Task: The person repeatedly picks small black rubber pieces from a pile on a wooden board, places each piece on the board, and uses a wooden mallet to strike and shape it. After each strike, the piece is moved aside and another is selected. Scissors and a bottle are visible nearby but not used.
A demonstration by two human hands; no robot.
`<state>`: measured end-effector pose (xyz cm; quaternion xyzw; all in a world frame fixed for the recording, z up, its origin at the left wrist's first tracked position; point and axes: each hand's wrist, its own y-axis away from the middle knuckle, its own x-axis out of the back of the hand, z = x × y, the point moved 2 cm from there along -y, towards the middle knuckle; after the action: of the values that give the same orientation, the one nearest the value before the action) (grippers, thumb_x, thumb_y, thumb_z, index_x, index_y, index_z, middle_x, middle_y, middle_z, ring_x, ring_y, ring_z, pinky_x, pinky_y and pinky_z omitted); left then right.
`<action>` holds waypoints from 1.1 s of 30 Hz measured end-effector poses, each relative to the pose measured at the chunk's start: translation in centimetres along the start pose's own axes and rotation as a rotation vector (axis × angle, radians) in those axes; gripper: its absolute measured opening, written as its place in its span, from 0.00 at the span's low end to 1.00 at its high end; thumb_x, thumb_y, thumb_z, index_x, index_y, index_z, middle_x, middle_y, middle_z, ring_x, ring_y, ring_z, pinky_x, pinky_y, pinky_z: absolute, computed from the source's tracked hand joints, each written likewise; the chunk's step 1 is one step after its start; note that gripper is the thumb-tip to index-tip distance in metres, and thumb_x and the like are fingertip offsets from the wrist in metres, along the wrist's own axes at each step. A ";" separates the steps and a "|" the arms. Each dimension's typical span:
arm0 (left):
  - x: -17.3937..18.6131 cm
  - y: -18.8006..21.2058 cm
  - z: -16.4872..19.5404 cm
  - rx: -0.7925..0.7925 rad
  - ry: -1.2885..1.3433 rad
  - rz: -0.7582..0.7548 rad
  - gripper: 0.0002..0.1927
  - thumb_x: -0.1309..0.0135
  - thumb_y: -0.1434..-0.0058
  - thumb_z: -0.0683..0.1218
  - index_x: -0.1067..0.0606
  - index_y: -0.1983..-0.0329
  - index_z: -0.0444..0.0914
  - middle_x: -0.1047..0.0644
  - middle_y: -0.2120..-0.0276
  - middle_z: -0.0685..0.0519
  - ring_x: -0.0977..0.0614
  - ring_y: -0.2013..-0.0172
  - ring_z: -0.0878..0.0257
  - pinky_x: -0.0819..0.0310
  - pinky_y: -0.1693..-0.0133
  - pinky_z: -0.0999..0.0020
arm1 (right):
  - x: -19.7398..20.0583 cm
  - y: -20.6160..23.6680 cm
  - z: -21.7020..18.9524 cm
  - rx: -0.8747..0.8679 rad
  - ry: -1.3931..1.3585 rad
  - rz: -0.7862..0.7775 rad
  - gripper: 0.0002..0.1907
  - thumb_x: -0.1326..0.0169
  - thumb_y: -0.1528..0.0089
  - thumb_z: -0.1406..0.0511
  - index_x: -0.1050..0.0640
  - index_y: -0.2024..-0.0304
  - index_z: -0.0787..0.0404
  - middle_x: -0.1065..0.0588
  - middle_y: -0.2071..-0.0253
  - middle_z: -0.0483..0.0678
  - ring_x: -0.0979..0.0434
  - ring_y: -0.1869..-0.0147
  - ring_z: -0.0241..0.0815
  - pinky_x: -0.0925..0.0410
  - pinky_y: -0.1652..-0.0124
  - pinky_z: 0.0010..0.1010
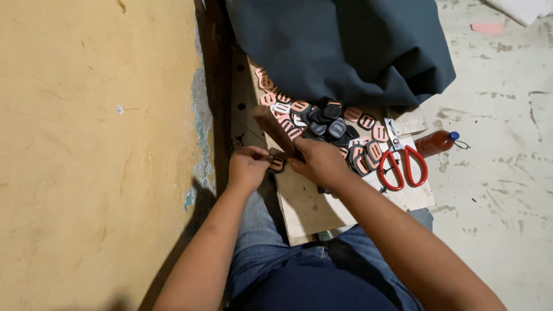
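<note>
— Pinching a small strap piece (277,164), the left hand (247,167) sits just beside the right hand (315,161), which is closed around a wooden block (275,129).
— Risk?
— Fingers so close could get struck. Farther out, the loose pile of pieces (328,124) might slide off the board (314,210); the red scissors (403,164) lie near its edge.

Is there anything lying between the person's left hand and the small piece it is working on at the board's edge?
Nothing visible does. The left hand already pinches the small piece at the wooden board edge, and the right hand presses beside it, holding a wooden block.
</note>
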<state>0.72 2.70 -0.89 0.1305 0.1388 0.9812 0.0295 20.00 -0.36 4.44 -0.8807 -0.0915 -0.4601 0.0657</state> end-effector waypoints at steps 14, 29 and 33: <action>0.0 1.9 1.4 -0.561 -0.649 0.104 0.07 0.43 0.43 0.44 0.24 0.68 0.33 0.23 0.69 0.38 0.22 0.64 0.39 0.29 0.61 0.45 | 0.1 -2.1 -0.4 -0.121 -0.006 -0.061 0.17 0.38 0.44 0.55 0.22 0.58 0.56 0.20 0.64 0.53 0.20 0.58 0.59 0.30 0.60 0.48; 0.0 0.9 0.3 -0.139 -0.169 -0.010 0.09 0.38 0.45 0.43 0.20 0.64 0.33 0.17 0.72 0.48 0.17 0.72 0.63 0.24 0.67 0.66 | 0.4 -0.9 -0.3 -0.210 -0.068 -0.051 0.19 0.38 0.44 0.55 0.22 0.53 0.54 0.20 0.63 0.53 0.19 0.58 0.57 0.29 0.60 0.47; 0.1 1.3 0.7 -0.227 -0.209 0.003 0.09 0.38 0.46 0.43 0.19 0.64 0.34 0.17 0.73 0.49 0.17 0.73 0.65 0.24 0.67 0.67 | 0.5 -1.8 -0.6 -0.228 -0.044 -0.097 0.18 0.37 0.44 0.54 0.21 0.55 0.53 0.19 0.63 0.52 0.19 0.57 0.57 0.29 0.59 0.47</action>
<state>0.79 1.68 0.11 0.2281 0.0231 0.9717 0.0568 19.41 1.31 5.26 -0.8868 -0.0824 -0.4509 -0.0589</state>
